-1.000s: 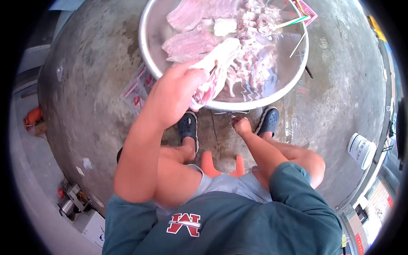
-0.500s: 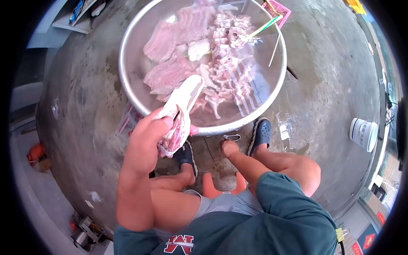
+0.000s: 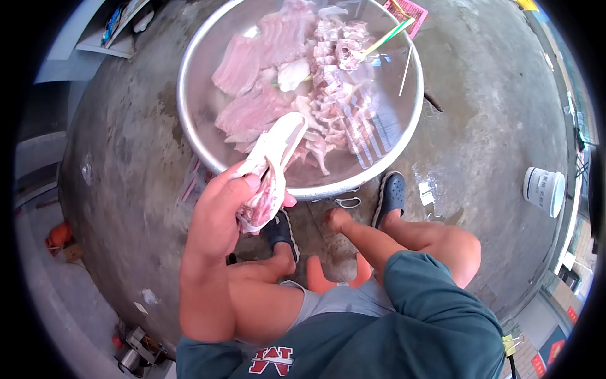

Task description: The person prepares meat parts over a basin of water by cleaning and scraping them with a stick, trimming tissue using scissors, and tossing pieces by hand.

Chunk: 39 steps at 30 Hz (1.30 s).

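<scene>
My left hand [image 3: 221,199] is closed around a pale piece of meat [image 3: 271,151] with a red, ragged lower end. It holds the piece tilted over the near rim of a large metal basin [image 3: 183,104]. Flat pink slabs of meat [image 3: 238,66] and chopped bony pieces [image 3: 331,101] lie in water in the basin. My right hand [image 3: 338,220] is low between my feet, its fingers curled; what they hold, if anything, is hidden. Pale loops like scissor handles [image 3: 348,202] show just beyond it, below the rim.
A pink basket [image 3: 413,14] stands behind the basin, with a green-and-white stick [image 3: 391,35] leaning over the rim. A white bucket [image 3: 544,191] is at the right. An orange stool [image 3: 315,275] is under me; a dark rod [image 3: 433,102] lies right of the basin.
The basin now appears lower and further left than a second ago, as the view has shifted. My left hand has drawn the meat back toward the rim, and my right hand has moved left.
</scene>
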{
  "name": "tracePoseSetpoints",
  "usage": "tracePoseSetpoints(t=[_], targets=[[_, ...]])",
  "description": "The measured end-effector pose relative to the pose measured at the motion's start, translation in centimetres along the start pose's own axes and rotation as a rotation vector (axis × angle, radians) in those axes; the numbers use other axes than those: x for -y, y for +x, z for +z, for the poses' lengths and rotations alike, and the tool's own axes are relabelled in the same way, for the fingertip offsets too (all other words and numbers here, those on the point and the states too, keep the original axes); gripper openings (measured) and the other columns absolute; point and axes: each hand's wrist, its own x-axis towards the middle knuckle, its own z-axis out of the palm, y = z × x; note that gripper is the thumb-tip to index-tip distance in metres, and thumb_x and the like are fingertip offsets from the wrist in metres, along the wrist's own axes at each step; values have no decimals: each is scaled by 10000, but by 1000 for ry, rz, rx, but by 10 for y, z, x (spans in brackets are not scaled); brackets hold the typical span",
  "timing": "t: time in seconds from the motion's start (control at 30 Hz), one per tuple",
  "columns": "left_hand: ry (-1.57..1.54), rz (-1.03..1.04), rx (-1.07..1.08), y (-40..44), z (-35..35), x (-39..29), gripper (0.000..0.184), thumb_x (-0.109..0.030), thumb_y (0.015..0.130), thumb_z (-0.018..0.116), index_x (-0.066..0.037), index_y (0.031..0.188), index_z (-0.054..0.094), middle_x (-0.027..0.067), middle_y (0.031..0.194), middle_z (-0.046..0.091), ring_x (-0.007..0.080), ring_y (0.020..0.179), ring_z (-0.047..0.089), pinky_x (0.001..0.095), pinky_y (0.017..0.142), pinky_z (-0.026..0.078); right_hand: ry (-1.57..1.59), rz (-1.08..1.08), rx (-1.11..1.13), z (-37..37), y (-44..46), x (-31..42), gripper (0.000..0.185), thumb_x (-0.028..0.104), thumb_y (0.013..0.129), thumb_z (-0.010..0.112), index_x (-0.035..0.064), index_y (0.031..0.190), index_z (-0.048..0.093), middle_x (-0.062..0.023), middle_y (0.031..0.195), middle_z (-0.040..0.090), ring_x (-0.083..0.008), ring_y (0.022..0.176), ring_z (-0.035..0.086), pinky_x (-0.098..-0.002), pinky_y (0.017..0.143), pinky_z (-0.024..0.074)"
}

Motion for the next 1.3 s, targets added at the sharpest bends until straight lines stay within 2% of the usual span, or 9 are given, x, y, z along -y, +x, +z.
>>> tracePoseSetpoints(t=[0.13,0.17,0.2,0.3,0.47,0.67,0.77,1.0,1.3], targets=[[22,-28,26,-1,-10,2,496,-276,929,438,116,1214,544,169,898,698,123,689,605,221,543,430,312,126,40,38,21,-20,256,239,766,592,211,970,743,-101,916,717,-292,798,691,-391,752,549],[40,-29,36,-2,-10,1,492,-279,930,438,114,1203,553,168,897,697,122,699,604,221,553,431,337,191,186,-25,1,14,230,145,815,571,132,979,732,-97,889,726,-220,771,699,-344,707,561],[27,-27,11,-3,-10,5,489,-279,929,437,112,1199,556,165,892,697,119,699,601,220,546,427,1199,481,101,-15,1,19,196,61,870,543,41,991,696,-98,878,724,-187,759,697,-317,666,568],[-3,42,-23,1,-7,7,482,-274,927,431,108,1189,562,158,882,695,112,700,593,217,531,420,1403,620,-23,-17,6,17,209,-15,929,461,-13,975,664,-122,850,701,-193,712,683,-317,580,566],[-5,67,3,-8,-10,6,438,-250,928,417,95,1147,575,154,871,694,113,699,593,220,524,420,1333,635,-20,-20,0,24,88,31,901,597,6,970,646,-105,843,702,-180,699,678,-300,610,567],[49,78,9,-11,-24,12,388,-238,934,440,73,1111,593,167,869,697,128,729,617,231,545,438,464,339,-86,-13,-11,26,199,176,892,602,1,827,671,-108,694,681,-209,656,678,-353,644,546],[-31,100,29,-14,-20,13,371,-231,936,452,69,1093,604,172,874,699,134,730,624,238,560,447,294,207,-107,-14,-14,31,321,318,857,573,30,885,712,-189,909,704,-419,891,649,-467,810,525],[-52,117,62,-16,-30,16,273,-251,951,529,-5,953,647,45,781,638,96,619,567,249,502,426,1074,493,-123,17,3,15,210,209,872,596,39,898,716,-99,732,704,-197,675,702,-342,640,551],[-103,176,96,-23,-26,13,274,-277,919,541,-23,887,638,40,756,625,104,568,538,256,492,418,280,216,-326,-24,-20,34,213,200,873,594,27,831,711,-185,730,686,-301,674,687,-406,646,538]])
